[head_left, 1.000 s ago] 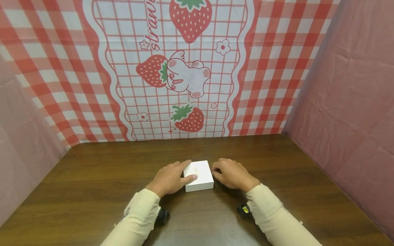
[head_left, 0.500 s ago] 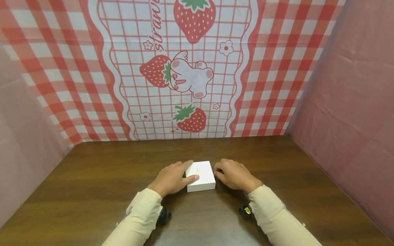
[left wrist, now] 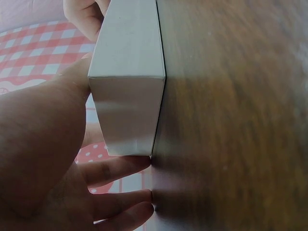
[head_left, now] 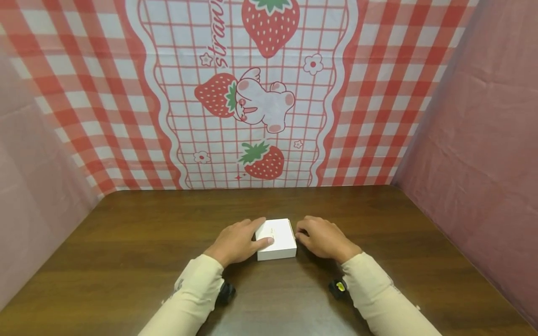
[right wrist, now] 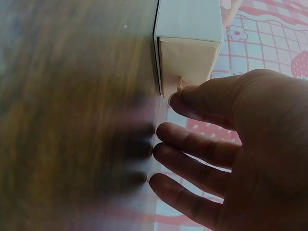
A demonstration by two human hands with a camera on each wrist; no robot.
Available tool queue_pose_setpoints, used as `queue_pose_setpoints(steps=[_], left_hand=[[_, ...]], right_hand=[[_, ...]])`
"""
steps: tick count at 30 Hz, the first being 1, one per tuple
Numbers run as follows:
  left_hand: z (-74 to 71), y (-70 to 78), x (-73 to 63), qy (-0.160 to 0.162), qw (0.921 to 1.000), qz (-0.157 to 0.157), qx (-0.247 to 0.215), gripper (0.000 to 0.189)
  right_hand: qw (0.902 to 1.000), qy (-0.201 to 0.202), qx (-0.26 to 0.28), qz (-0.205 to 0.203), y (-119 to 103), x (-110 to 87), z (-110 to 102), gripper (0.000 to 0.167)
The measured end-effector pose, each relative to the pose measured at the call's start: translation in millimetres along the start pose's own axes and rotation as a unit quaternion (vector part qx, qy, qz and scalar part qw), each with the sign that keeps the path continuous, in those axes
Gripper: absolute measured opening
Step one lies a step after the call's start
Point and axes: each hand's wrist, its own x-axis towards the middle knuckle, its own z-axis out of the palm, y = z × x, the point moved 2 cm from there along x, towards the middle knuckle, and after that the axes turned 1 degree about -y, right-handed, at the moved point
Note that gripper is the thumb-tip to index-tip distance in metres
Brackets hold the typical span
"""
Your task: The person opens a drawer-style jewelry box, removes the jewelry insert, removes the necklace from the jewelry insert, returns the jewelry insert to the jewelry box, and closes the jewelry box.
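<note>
A small white box [head_left: 280,242] with faint gold lettering on its lid lies flat on the table. My left hand [head_left: 237,242] grips its left side, thumb across the top and fingers toward the far left corner. In the right wrist view, the box's right end shows a cream drawer front [right wrist: 195,55] set in the white sleeve, with a small tan pull loop [right wrist: 180,83]. The thumb and index finger of my right hand [head_left: 323,238] pinch that loop. Its other fingers touch the table or hover just above it; which, I cannot tell.
The dark wooden table [head_left: 168,224] extends around the box. Behind it hangs a red-and-white checked strawberry cloth [head_left: 269,116]. Pink cloth [head_left: 475,140] closes off the right side, and paler cloth the left. Both wrists carry a small black device [head_left: 337,288].
The whole head view has shifted slightly to the right. A thin tan edge now shows along the box's right side, beside my right hand. Both hands keep their places around the box.
</note>
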Motion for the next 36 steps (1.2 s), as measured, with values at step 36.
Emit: queue_pose_setpoints(steps=[36], left_hand=[[0.8, -0.5, 3.1, 0.003, 1.0000, -0.001, 0.003, 0.065]], right_hand=[[0.9996, 0.004, 0.023, 0.016, 6.0, 2.5, 1.2, 0.006]])
